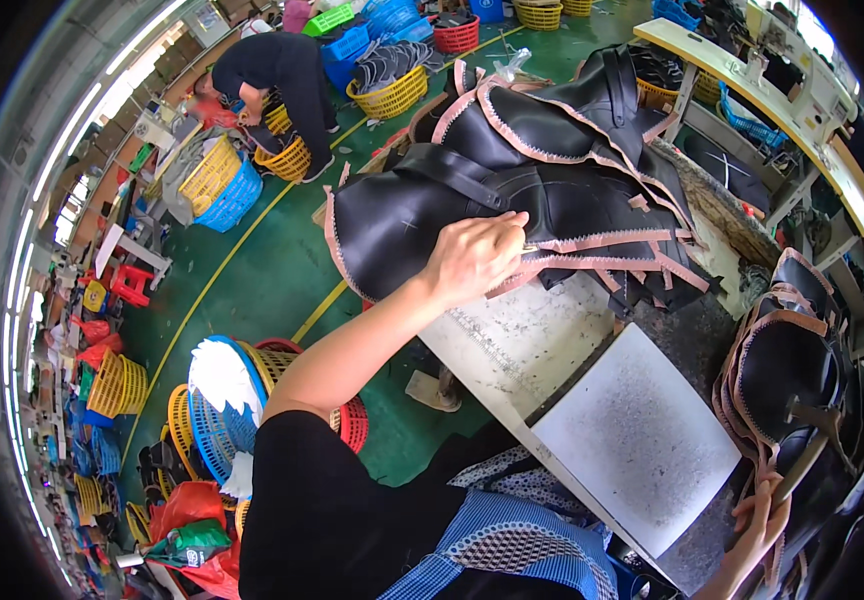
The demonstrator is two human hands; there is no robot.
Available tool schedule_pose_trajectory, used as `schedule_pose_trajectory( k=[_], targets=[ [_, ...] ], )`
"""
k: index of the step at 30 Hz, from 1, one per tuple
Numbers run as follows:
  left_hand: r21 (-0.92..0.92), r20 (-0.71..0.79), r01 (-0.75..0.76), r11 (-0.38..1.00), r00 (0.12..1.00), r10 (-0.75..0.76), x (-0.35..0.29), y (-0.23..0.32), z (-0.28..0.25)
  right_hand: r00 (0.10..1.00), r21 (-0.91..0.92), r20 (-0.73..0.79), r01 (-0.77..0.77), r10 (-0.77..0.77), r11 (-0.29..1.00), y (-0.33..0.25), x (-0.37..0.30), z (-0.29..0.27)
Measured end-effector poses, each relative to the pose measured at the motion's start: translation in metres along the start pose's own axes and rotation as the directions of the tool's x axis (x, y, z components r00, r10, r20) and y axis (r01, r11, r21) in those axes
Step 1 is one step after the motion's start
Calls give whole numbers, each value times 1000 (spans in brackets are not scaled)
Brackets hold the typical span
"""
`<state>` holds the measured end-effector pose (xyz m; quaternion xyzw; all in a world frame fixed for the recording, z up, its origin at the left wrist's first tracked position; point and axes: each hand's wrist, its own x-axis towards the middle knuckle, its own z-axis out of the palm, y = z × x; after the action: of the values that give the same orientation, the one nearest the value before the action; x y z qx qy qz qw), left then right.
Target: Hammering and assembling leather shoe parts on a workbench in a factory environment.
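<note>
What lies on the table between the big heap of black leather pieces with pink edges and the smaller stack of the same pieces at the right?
In the head view, a pale speckled rectangular board lies between the big heap and the smaller stack.

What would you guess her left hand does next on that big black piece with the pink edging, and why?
Probably draw the left hand a little further along the pink edge strip. Its fingers are pinched right at that strip on the black piece, seemingly holding a thin tool, and much edging lies ahead. The right hand rests on another stack.
</note>
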<state>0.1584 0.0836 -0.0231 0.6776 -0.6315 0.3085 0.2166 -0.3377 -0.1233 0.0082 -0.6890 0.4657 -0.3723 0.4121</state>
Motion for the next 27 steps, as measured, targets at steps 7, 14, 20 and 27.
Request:
schedule_pose_trajectory(
  k=[7, 14, 20, 27],
  targets=[
    [142, -338, 288, 947, 913, -227, 54, 5, -76, 994, 29, 29, -103, 102, 994, 12, -12, 5],
    [47, -242, 220, 974, 949, -203, 62, 47, -47, 991, 101, 11, -132, 132, 986, 11, -13, 21],
    [-414, -130, 477, 776, 812, -569, 30, 77, 54, 961, 220, 277, -94, 30, 971, -31, -23, 64],
    [-921, 95, 354, 162, 608, -788, 16, 67, 59, 768, 88, 636, 19, -70, 996, -57, 26, 203]
  ],
)
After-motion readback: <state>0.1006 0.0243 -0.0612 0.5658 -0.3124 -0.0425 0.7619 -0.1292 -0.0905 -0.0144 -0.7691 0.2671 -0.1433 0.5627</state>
